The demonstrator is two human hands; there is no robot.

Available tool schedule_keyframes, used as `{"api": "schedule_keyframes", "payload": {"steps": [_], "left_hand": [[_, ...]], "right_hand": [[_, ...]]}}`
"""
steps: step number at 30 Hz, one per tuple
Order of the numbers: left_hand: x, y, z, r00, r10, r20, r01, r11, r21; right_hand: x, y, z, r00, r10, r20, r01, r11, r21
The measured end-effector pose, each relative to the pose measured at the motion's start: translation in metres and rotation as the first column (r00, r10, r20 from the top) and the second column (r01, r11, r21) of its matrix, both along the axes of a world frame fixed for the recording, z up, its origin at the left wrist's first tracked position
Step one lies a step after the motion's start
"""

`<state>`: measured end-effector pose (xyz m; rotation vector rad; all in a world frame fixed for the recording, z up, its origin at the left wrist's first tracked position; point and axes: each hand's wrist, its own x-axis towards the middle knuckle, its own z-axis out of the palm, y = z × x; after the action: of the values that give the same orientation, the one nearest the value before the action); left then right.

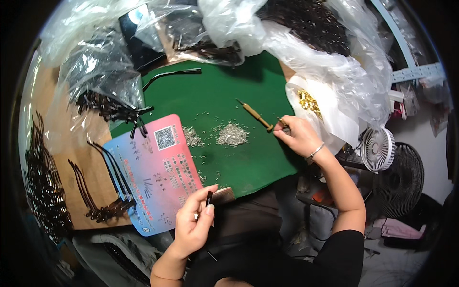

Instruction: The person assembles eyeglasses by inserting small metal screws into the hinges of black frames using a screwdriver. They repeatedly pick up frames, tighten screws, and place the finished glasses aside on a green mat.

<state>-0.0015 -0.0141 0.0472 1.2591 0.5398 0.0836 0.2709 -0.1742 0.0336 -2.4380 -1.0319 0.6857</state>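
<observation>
My left hand (193, 225) is closed round a black eyeglass temple (209, 198), its blunt end pointing up past my thumb. Below the hand, a thin dark curved tip seems to belong to it. My right hand (300, 136) is over the right side of the green mat (220, 88), with a small gold-coloured piece (283, 123) pinched at the fingers. Beside those fingertips lies a brass-coloured screwdriver (255, 115), tip toward the far left; I cannot tell whether they touch it. A heap of tiny silver screws (232, 135) lies mid-mat, with more scattered around.
A pink and blue printed sheet (155, 177) overlaps the mat's left side. Black temples (107, 107) lie bundled at left; one temple (174, 72) lies alone at the far edge. Gold pieces (310, 103) sit in white wrapping. Plastic bags (229, 21) line the back; fans (378, 149) stand right.
</observation>
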Motion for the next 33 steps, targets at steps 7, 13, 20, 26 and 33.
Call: {"api": "schedule_keyframes", "payload": {"steps": [7, 13, 20, 26, 33], "left_hand": [[0.002, -0.003, -0.012, 1.0, 0.008, -0.009, -0.009, 0.986, -0.164], [0.018, -0.021, -0.004, 0.997, -0.08, 0.022, 0.083, 0.965, -0.249], [0.021, -0.034, 0.003, 0.994, 0.083, 0.067, -0.051, 0.919, -0.39], [0.017, -0.034, -0.003, 0.989, 0.115, 0.092, -0.06, 0.883, -0.465], [0.012, -0.014, -0.008, 0.99, -0.132, 0.041, 0.137, 0.965, -0.223]], "right_hand": [[-0.034, 0.01, 0.034, 0.999, -0.014, 0.036, 0.011, 0.997, 0.082], [-0.102, 0.048, 0.039, 0.878, 0.105, -0.467, 0.103, 0.912, 0.397], [-0.114, 0.045, 0.027, 0.952, 0.068, -0.298, 0.113, 0.829, 0.548], [-0.124, 0.041, 0.025, 0.987, 0.119, -0.109, -0.024, 0.779, 0.626], [-0.089, 0.047, 0.026, 0.368, 0.098, -0.925, 0.17, 0.971, 0.17]]}}
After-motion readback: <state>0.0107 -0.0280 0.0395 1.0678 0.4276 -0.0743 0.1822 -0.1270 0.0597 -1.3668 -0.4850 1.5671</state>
